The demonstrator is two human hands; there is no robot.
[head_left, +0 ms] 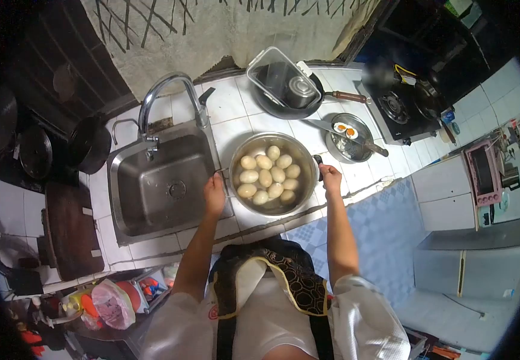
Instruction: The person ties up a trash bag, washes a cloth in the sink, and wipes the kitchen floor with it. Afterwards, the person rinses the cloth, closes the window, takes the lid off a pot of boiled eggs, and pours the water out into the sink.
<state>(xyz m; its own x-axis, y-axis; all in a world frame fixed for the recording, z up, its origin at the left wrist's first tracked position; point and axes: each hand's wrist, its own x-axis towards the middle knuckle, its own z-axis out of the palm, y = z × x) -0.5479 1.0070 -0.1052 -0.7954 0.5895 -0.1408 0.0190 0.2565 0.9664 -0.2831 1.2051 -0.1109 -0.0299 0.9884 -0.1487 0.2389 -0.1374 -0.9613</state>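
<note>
A round steel pot (233, 191) stands on the white tiled counter, filled with liquid and several pale whole eggs (265, 177). My right hand (331, 179) is closed around the black handle on the pot's right side. At the opposite side, my left hand (214, 195) grips the pot at its left handle, which the fingers mostly cover. Behind and to the right sits a smaller metal pot (365, 157). A knife (321, 125) lies across its top, with a halved egg (345, 129) showing orange yolk resting on the blade.
Left of the pot is a steel sink (143, 204) with a curved faucet (173, 78). A wok (278, 111) holding a clear plastic container (272, 66) stands behind. The gas stove (401, 111) is at the right, and a wooden board (71, 231) at the far left.
</note>
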